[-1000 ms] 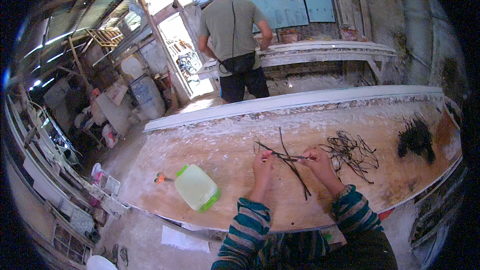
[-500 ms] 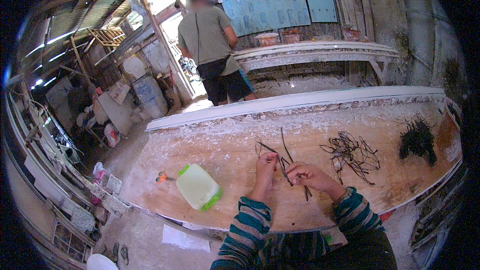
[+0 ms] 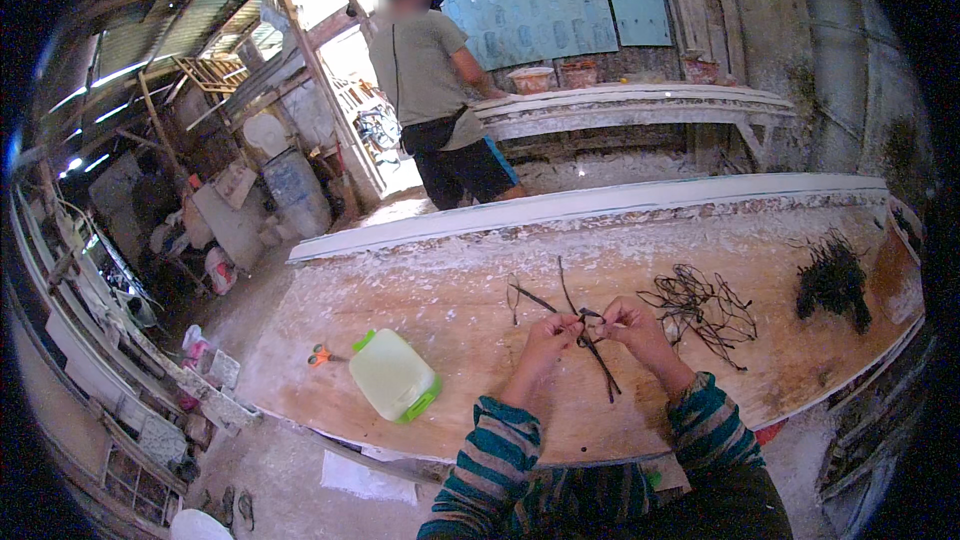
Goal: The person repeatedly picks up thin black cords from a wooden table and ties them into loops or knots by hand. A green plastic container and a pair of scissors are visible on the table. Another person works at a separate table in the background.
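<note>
Dark cords [image 3: 585,325] sit pinched between left hand [image 3: 548,332] and right hand [image 3: 630,320], seemingly mid-knot; loose strands [image 3: 700,305] right of them look untouched.

Wooden workbench [image 3: 450,310]: green-white container [image 3: 393,375], orange scissors [image 3: 318,355], loose strands [image 3: 700,305], dark bundle [image 3: 832,280].
</note>
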The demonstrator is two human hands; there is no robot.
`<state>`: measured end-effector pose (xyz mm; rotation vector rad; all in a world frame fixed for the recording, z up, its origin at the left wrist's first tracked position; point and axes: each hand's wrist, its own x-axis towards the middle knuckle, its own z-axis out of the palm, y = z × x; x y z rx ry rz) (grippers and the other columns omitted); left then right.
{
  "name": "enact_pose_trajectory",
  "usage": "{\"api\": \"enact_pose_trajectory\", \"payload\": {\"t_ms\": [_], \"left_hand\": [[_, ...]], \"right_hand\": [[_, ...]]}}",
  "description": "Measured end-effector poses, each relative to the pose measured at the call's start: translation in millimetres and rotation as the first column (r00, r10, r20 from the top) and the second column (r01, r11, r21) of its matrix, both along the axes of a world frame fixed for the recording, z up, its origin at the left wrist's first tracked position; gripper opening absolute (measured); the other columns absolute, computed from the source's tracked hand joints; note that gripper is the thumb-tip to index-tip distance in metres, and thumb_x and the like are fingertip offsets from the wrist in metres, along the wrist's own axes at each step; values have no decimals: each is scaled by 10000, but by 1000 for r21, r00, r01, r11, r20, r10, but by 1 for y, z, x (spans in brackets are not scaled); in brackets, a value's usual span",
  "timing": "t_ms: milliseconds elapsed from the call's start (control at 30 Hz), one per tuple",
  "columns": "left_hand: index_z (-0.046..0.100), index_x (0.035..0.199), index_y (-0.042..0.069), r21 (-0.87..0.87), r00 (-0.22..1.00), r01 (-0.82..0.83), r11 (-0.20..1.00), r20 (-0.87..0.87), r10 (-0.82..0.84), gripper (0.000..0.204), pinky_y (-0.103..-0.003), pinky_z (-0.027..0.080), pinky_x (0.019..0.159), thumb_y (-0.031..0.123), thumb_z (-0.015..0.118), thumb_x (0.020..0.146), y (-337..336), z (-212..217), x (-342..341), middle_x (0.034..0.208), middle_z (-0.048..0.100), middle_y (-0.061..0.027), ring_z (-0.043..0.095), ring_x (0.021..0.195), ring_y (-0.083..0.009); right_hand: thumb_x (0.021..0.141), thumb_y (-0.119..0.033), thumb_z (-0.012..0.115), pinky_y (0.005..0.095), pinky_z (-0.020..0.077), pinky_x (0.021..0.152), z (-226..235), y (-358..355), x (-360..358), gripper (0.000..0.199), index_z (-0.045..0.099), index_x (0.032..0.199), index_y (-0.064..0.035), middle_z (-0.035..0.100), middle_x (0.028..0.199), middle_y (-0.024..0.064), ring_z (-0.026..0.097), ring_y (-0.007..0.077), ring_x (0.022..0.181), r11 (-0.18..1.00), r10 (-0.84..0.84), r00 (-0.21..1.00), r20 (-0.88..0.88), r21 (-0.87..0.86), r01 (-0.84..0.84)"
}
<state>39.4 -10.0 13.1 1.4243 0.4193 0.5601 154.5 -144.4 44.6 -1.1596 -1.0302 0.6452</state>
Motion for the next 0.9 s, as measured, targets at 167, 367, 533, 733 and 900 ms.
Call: {"api": "enact_pose_trajectory", "payload": {"t_ms": [167, 367, 533, 733, 900], "left_hand": [[605, 893, 58, 10, 966, 252, 968, 61, -252, 125, -198, 374, 590, 152, 609, 811, -1, -4, -1, 743, 545, 52, 471, 665, -49], [593, 905, 93, 142, 820, 571, 808, -69, -568, 195, -238, 385, 775, 221, 645, 768, -9, 6, -4, 860, 568, 47, 511, 846, -82], [564, 880, 73, 134, 912, 407, 904, -108, -395, 218, -230, 399, 700, 197, 678, 741, -16, 15, -7, 828, 534, 27, 499, 768, -85], [586, 813, 40, 233, 999, -8, 972, -30, 16, 158, -224, 395, 652, 140, 676, 731, -5, 6, 1, 766, 509, -4, 491, 713, -103], [622, 850, 21, 277, 956, -291, 916, 40, 292, 139, -224, 395, 620, 105, 638, 741, 16, -10, 2, 792, 536, -25, 505, 711, -105]], "right_hand": [[724, -33, 652, 238, 395, 638, -20, 9, 12, 169, 489, 698, -68, 501, 664, -13, 476, 88, 643, 953, -299, 927, 225, 122, 278], [721, -16, 630, 259, 399, 647, -32, 9, 36, 145, 486, 743, -29, 492, 692, 40, 479, 116, 687, 770, -570, 686, 451, 2, 638], [728, -17, 606, 322, 421, 701, -20, 9, 33, 139, 526, 842, -17, 531, 856, 105, 524, 222, 810, 660, -657, 403, 637, 227, 716], [705, -29, 636, 335, 421, 763, -29, 15, 33, 94, 590, 786, -22, 546, 920, 119, 532, 261, 877, 682, -703, 472, 532, 315, 660], [687, -73, 677, 311, 418, 755, -31, 11, 30, 93, 625, 755, -36, 572, 905, 89, 535, 217, 885, 802, -577, 707, 409, 122, 585]]}}
